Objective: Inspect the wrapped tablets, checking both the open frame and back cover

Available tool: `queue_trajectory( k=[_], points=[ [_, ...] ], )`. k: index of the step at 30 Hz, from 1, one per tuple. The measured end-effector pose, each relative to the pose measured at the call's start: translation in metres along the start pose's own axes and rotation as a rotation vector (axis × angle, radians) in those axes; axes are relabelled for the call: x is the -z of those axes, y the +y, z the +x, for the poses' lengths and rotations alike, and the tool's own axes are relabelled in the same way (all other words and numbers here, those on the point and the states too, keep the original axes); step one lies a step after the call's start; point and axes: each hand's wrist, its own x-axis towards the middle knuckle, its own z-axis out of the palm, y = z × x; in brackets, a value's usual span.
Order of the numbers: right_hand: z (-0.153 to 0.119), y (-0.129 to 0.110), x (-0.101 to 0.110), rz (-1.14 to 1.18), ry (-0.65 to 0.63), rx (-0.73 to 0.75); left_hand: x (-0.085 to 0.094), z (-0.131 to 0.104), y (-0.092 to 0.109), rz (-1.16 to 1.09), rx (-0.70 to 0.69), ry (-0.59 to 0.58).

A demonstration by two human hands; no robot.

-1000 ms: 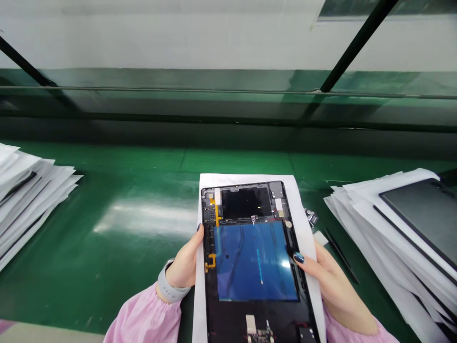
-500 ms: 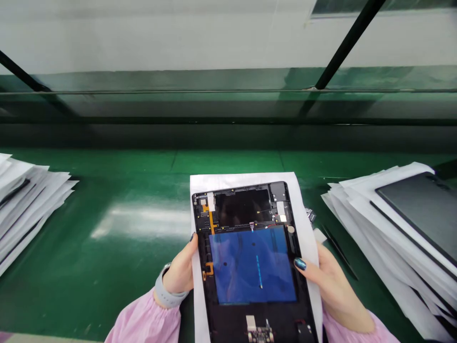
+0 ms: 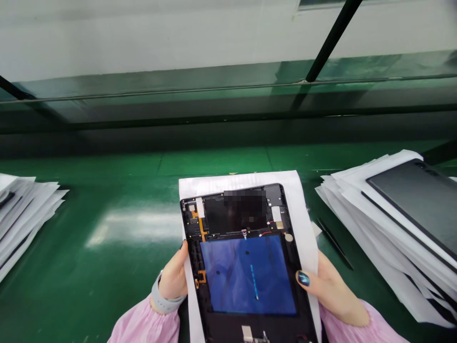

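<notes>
Between my two hands lies an opened tablet (image 3: 300, 305), its black inner frame facing up. A blue-covered battery panel (image 3: 235, 276) fills its middle, with orange flex cable along the left side. Under the tablet is a white sheet (image 3: 300, 205), held along with it. My left hand (image 3: 174, 271) grips the left edge, thumb at the side, other fingers hidden beneath. On the right edge rests the thumb of my right hand (image 3: 328, 286), its fingers out of sight under the sheet. The tablet's lower end runs out of view.
Black tweezers (image 3: 334, 244) lie on the green table (image 3: 117, 267) right of the tablet. Farther right, a dark tablet back (image 3: 424, 205) tops a stack of white sheets (image 3: 360, 224). Another sheet stack (image 3: 32, 209) stands at the left. A dark ledge (image 3: 143, 138) runs along the back.
The view has tilted and shifted slightly. The tablet, sheet and both hands appear a little lower and farther left in the picture. Both hands keep their hold.
</notes>
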Motion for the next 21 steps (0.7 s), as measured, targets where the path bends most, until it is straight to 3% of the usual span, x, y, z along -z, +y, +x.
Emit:
queue_trajectory(
  k=[5, 11, 21],
  points=[
    [-0.0017, -0.0014, 0.0015, 0.011, -0.035, -0.033, 0.0043, -0.0032, 0.0005, 0.01, -0.034, -0.003],
    [-0.0007, -0.0007, 0.0081, -0.007, -0.112, -0.042, 0.0034, 0.0009, -0.0012, -0.02, -0.079, -0.131],
    [0.0019, -0.0041, 0.0011, 0.098, -0.187, -0.045, 0.0008, 0.0039, -0.003, -0.028, -0.123, -0.115]
  ],
)
